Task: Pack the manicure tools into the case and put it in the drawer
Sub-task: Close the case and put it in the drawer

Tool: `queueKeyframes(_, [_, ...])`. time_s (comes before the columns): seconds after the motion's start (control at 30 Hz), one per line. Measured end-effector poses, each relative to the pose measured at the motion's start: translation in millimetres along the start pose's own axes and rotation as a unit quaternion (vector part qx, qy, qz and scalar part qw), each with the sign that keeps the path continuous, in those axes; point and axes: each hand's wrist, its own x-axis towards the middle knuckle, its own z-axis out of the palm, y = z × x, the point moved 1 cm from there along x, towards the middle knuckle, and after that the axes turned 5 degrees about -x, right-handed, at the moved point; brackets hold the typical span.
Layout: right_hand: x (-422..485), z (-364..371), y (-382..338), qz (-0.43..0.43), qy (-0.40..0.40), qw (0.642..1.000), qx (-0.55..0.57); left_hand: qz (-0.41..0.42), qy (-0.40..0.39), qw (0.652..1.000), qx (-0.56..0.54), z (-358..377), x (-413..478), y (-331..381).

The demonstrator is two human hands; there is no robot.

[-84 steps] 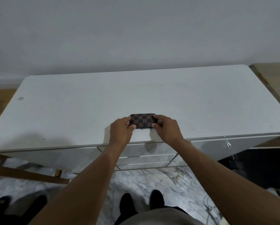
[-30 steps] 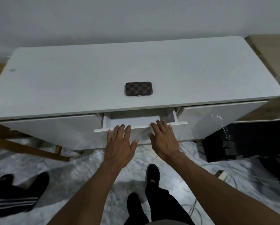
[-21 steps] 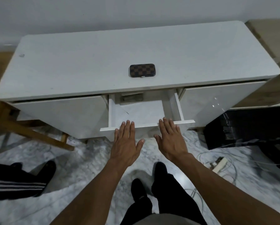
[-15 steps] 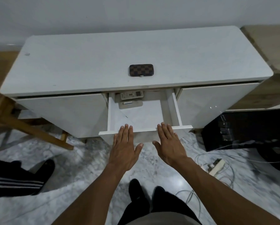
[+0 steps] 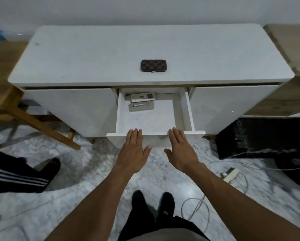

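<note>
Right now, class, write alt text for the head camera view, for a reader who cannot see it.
Both hands, left hand and right hand, rest flat and open on the front edge of an open white drawer holding two remote controls. A closed checkered case lies on the cabinet top above.

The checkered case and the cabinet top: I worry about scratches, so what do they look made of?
The checkered case looks like leather or faux leather, matte brown-and-black checks with rounded edges; which one is unclear. The cabinet top looks like white painted or laminated board, smooth with a dull sheen and faint scuffs.
</note>
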Motion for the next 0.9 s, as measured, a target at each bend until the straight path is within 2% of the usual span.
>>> queueKeyframes(0.2, [1.5, -8.3, -14.5, 0.045, 0.019, 0.999, -0.009, 0.032, -0.045, 0.998, 0.02, -17.3, 2.9, -7.4])
queueKeyframes(0.33, [9.2, -25.9, -26.0, 0.084, 0.048, 0.993, -0.061, 0.056, -0.057, 0.996, 0.051, -38.1, 14.8, -11.6])
queueKeyframes(0.5, [34.7, -59.9, -41.5, 0.127, -0.003, 0.988, -0.087, 0.047, -0.012, 0.998, 0.031, -74.7, 47.4, -10.6])
queueKeyframes(0.57, [54.2, -76.7, -46.7, 0.132, -0.001, 0.988, -0.077, 0.047, 0.021, 0.999, 0.013, -91.4, 68.3, -10.1])
queueKeyframes(0.8, [147.7, -143.2, -56.8, 0.07, 0.11, 0.99, -0.058, 0.08, 0.154, 0.985, -0.019, -133.7, 162.4, -9.4])
queueKeyframes(0.9, [183.9, -161.2, -59.2, 0.039, 0.131, 0.989, -0.05, 0.086, 0.132, 0.988, 0.006, -132.1, 187.3, -5.8])
